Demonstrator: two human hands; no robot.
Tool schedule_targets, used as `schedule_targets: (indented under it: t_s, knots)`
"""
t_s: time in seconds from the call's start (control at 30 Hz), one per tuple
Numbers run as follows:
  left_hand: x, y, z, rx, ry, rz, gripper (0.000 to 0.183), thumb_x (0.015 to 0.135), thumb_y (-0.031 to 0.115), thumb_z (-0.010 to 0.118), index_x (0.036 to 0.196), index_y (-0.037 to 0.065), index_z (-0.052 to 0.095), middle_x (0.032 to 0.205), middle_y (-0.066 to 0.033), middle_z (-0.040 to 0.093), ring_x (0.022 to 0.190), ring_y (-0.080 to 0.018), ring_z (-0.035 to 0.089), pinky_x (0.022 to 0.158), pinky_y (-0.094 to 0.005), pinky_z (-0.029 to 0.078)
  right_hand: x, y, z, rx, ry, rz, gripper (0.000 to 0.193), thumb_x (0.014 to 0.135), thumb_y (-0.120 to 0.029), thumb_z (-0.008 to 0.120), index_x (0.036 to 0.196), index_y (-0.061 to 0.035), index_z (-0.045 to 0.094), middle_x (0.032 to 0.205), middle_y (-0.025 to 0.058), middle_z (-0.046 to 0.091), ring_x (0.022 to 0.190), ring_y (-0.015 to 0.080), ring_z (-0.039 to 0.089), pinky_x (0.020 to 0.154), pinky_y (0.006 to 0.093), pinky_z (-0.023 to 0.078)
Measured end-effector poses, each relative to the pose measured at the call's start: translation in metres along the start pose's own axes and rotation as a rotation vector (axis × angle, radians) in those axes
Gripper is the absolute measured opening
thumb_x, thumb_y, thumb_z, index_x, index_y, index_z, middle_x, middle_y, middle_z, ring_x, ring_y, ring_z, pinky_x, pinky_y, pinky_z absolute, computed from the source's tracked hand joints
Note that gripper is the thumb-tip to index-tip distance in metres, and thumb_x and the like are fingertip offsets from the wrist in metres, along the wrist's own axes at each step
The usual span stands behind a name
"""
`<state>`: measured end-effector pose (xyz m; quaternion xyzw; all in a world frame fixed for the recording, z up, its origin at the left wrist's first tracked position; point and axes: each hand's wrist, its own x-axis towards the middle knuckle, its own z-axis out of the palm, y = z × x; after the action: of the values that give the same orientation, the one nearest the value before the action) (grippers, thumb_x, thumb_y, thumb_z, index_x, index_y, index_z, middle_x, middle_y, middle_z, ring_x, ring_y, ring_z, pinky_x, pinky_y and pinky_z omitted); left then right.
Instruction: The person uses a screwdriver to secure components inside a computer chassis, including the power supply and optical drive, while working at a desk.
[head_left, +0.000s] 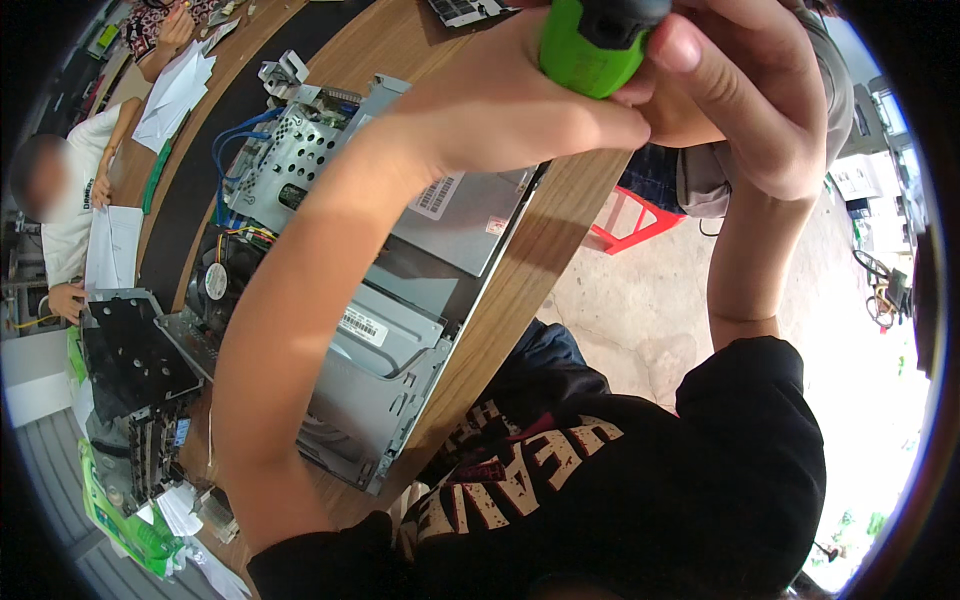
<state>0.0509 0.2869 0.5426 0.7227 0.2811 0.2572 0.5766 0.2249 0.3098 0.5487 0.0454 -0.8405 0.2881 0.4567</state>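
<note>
Close up at the top, my left hand (520, 105) is closed around a chunky green and black tool (592, 55), likely the rounded body of a cordless screwdriver. Its lower fingers stretch beneath it. My right hand (765, 100) is curled on its other side, with the thumb tip against the tool's edge. The tool's upper end is cut off by the picture's edge. Under my left forearm lies an opened desktop computer case (400, 420). A flat silver drive (460, 225), a perforated metal bracket (285, 160) and blue cables (228, 150) show in it.
A wooden table (550, 240) carries the case. Papers (178, 95), a black metal panel (140, 350) and loose parts lie to the left. Across the table sits a person in white (75, 190); another person's hand (178, 28) is behind. A red stool (635, 220) stands beyond the table edge.
</note>
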Motion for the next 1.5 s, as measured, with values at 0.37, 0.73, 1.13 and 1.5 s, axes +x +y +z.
schedule_targets:
  t_s: [0.37,0.73,1.13,1.5]
  knots:
    - [-0.011,-0.009,0.046,-0.088,0.32,0.19,0.05,0.085,0.016,0.075,0.127,0.001,0.052,0.113,-0.009,0.062,0.105,-0.0195,0.061,0.09,-0.0308,0.048,-0.037,-0.043,0.008,-0.249,0.389,0.371,0.039,0.096,-0.02,0.058,0.119,0.0107,0.051,0.107,0.0209,0.06,0.102,0.0263,0.059,0.088,0.0338,0.047]
    - [0.015,-0.008,0.028,-0.062,-0.088,0.46,0.035,0.086,0.023,0.075,0.112,0.004,0.062,0.098,-0.0071,0.067,0.096,-0.0154,0.064,0.082,-0.0276,0.049,-0.011,-0.057,-0.022,-0.128,0.167,0.392,0.033,0.097,-0.023,0.057,0.109,0.0069,0.049,0.098,0.0167,0.056,0.092,0.0228,0.055,0.08,0.032,0.043]
    - [-0.001,-0.005,0.036,-0.38,0.336,0.172,0.031,0.087,-0.006,0.064,0.116,-0.002,0.055,0.106,-0.0069,0.062,0.102,-0.0163,0.062,0.089,-0.0268,0.05,-0.015,-0.03,0.001,-0.027,0.292,0.536,0.03,0.098,-0.026,0.056,0.098,0.0028,0.047,0.088,0.0121,0.052,0.081,0.0189,0.05,0.071,0.03,0.04]
    - [-0.004,0.012,0.058,0.31,0.369,0.318,0.051,0.09,0.02,0.069,0.133,0.005,0.047,0.12,-0.0111,0.06,0.117,-0.0203,0.056,0.095,-0.0335,0.046,-0.001,-0.047,-0.021,-0.017,0.121,0.51,0.032,0.098,-0.029,0.055,0.087,-0.001,0.045,0.078,0.0078,0.047,0.071,0.0153,0.045,0.063,0.0281,0.036]
